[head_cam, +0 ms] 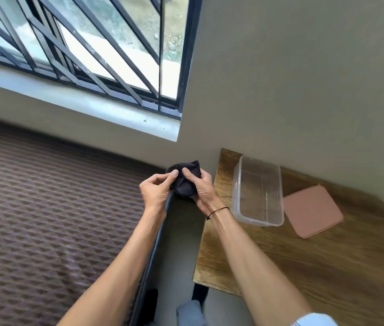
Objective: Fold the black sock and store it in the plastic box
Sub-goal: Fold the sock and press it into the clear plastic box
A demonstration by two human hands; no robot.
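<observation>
Fingers of my left hand [154, 188] and right hand [200, 184] pinch the bunched black sock [185, 182]; risk: fold springs loose before reaching the plastic box [258, 191] beyond my right fingers.

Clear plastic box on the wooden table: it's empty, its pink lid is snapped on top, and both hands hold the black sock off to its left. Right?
Not quite. The pink lid is off, lying flat on the wooden table to the right of the clear plastic box, as the head view shows. The rest holds: the box is empty and open, and the left hand and right hand hold the black sock to its left.
</observation>
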